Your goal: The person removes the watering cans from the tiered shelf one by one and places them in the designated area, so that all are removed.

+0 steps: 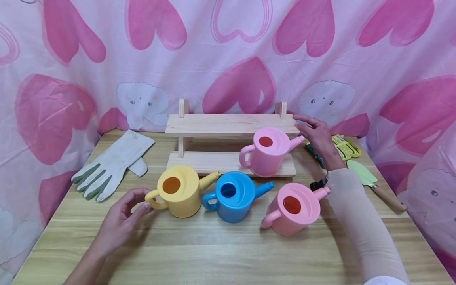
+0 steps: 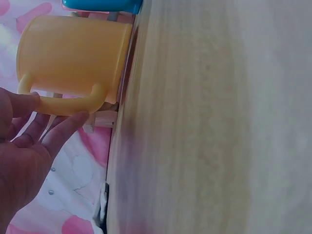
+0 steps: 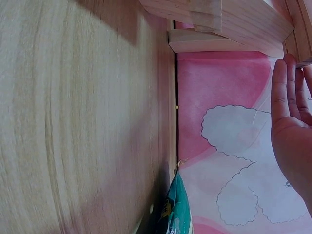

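Four toy-like watering cans stand in front of me. My left hand (image 1: 119,219) pinches the handle of the yellow watering can (image 1: 185,198), thumb and fingertips on the handle (image 2: 68,105) in the left wrist view. Beside it on the table are a blue watering can (image 1: 233,206) and a pink watering can (image 1: 290,217). Another pink watering can (image 1: 268,158) rests on the lower board of a two-tier wooden shelf (image 1: 228,123). With straight fingers, my right hand (image 1: 317,136) touches the right end of the upper board; the right wrist view shows the fingertips at the wood.
White-and-green gloves (image 1: 114,162) lie at the left of the table (image 1: 213,257). On the right are a yellow packet (image 1: 345,147), a green packet (image 3: 179,207) and a light green trowel (image 1: 361,172) with a wooden handle. A heart-patterned curtain (image 1: 228,51) hangs behind.
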{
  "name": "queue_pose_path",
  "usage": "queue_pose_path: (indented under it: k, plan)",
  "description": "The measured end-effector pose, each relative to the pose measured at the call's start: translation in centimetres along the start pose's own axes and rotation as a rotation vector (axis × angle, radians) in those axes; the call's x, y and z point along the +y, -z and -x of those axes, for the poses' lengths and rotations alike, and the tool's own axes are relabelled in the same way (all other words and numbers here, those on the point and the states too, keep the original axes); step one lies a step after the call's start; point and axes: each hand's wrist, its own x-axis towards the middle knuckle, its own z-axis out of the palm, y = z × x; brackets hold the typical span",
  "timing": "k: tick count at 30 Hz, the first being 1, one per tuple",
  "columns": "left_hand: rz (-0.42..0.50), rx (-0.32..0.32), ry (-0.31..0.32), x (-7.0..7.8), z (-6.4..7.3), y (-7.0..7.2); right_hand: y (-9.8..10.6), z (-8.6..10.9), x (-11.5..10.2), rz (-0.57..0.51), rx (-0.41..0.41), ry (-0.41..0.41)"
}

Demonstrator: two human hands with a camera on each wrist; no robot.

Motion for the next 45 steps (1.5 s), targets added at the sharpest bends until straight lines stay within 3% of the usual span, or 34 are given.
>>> queue_pose_path:
  k: [12, 28, 38, 45]
  plan:
    - [-0.019, -0.023, -0.011, -0.8, 0.0, 0.3, 0.0, 0.1, -0.2, 0.024, -0.002, -0.012]
    - [-0.076, -0.079, -0.022, -0.7, -0.3, 0.9, 0.0, 0.0, 0.1, 0.021, -0.004, -0.013]
    - [-0.125, -0.101, -0.024, 0.4, -1.1, 1.4, 0.0, 0.1, 0.0, 0.017, 0.006, -0.009]
    - [-0.245, -0.06, -0.045, 2.3, -2.2, 1.8, 0.0, 0.1, -0.1, 0.016, 0.003, -0.002]
